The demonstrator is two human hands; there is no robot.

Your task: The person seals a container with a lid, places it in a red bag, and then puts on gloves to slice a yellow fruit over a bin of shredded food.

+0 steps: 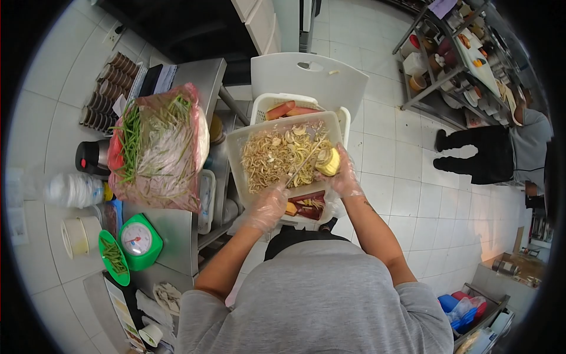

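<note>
A translucent tub in front of me is piled with thin pale shreds. My left hand, in a clear plastic glove, is closed on a slim knife, its blade slanting over the shreds. In my gloved right hand is a pale yellow banana blossom with a cut, layered face, its lower part hidden by my fingers. The knife tip is close beside it. Dark red outer leaves lie below the tub's near edge, and reddish pieces sit in the white basket beyond.
A white plastic chair stands behind the basket. On the steel table at left are a bag of green stalks and a green scale. Another person stands at right near a loaded shelf.
</note>
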